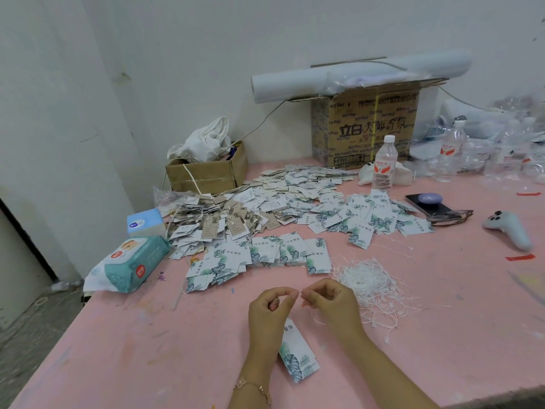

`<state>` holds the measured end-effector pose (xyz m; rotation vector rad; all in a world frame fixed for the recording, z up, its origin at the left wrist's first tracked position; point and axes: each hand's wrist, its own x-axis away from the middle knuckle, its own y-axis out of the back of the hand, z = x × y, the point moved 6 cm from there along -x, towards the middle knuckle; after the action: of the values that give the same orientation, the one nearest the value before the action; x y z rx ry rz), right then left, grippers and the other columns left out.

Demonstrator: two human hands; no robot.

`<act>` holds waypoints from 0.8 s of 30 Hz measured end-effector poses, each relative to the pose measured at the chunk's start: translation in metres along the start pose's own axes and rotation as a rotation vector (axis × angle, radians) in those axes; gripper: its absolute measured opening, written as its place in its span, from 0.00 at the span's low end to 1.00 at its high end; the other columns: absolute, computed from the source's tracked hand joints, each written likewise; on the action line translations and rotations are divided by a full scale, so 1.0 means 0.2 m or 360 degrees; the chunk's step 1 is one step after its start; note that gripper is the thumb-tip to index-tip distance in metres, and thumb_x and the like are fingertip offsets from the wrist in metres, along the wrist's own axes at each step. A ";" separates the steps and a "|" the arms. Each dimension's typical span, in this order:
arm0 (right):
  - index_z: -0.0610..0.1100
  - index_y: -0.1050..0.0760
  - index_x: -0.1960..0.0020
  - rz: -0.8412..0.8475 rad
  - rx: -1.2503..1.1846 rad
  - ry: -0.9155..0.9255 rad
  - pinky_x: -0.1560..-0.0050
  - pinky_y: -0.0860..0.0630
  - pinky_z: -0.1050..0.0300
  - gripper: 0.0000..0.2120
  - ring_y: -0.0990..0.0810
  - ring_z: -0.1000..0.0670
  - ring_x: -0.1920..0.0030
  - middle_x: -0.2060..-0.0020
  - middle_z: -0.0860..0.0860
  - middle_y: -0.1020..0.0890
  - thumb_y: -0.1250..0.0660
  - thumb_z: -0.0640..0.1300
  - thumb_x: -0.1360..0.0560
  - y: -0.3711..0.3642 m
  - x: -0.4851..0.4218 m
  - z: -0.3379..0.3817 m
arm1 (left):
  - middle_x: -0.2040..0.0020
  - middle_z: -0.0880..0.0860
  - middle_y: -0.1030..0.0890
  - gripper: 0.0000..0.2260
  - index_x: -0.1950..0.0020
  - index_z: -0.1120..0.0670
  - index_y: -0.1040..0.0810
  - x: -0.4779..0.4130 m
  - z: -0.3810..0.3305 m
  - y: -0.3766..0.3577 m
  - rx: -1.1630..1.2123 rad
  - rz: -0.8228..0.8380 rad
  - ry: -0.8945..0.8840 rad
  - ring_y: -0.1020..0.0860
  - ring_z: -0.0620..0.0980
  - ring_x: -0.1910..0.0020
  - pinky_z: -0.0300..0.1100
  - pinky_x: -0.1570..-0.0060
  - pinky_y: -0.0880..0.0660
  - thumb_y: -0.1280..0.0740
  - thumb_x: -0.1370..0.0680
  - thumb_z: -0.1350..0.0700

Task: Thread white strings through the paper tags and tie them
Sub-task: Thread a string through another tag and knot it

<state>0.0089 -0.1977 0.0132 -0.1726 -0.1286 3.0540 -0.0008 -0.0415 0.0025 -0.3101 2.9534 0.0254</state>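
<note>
I count two hands near the table's (147, 349) near edge: left hand (271, 311) and right hand (330, 302), each one's fingers (283, 290) pinched on one white string (314, 317). One paper tag (298, 358) lies beneath the left wrist.

Tag (298, 355) lies under the hands (300, 305) — strings (368, 281) right, tag heap (280, 211) behind.

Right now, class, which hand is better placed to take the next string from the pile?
Right, most likely. The right hand sits beside the string pile; the left hand is farther off, by the tag.
</note>
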 end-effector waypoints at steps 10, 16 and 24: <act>0.40 0.18 0.62 0.0052 0.0001 0.0042 0.67 0.26 0.66 0.03 0.21 0.55 0.68 0.70 0.46 0.17 0.24 0.37 0.33 -0.01 0.02 0.04 | 0.58 0.56 0.15 0.03 0.59 0.49 0.14 0.02 -0.04 -0.02 0.0004 0.0079 -0.0023 0.21 0.51 0.58 0.45 0.54 0.25 0.25 0.28 0.57; 0.40 0.17 0.63 0.0073 -0.0014 0.0047 0.66 0.26 0.67 0.03 0.20 0.55 0.68 0.70 0.47 0.17 0.25 0.35 0.33 -0.02 0.02 0.04 | 0.59 0.54 0.15 0.02 0.59 0.49 0.14 0.02 -0.03 -0.02 -0.0023 0.0057 -0.0018 0.25 0.52 0.60 0.45 0.58 0.26 0.25 0.28 0.56; 0.43 0.17 0.61 0.0051 -0.0019 0.0004 0.64 0.24 0.66 0.06 0.18 0.54 0.65 0.67 0.47 0.15 0.25 0.33 0.32 -0.01 0.02 0.03 | 0.61 0.63 0.19 0.02 0.59 0.49 0.14 0.02 -0.03 -0.02 -0.0009 0.0060 -0.0031 0.28 0.51 0.62 0.43 0.61 0.31 0.24 0.28 0.56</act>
<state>0.0050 -0.1960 0.0190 -0.1813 -0.1452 3.0856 -0.0056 -0.0462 0.0079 -0.2530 2.9401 0.0411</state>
